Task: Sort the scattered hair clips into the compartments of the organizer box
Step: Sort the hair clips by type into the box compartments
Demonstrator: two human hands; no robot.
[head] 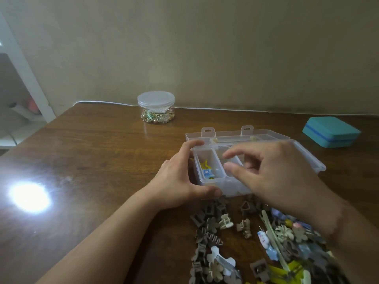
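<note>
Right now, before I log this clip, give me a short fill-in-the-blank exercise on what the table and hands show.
1. The left hand grips the ____ end of the clear organizer box.
2. The star clips lie in the box's ____ compartment.
3. The round jar has its lid ____.
4. The closed case at far right is ____ in colour.

Missing words: left; leftmost; on; teal

One head-worn camera looks forward and down, close over the wooden table [92, 156].
</note>
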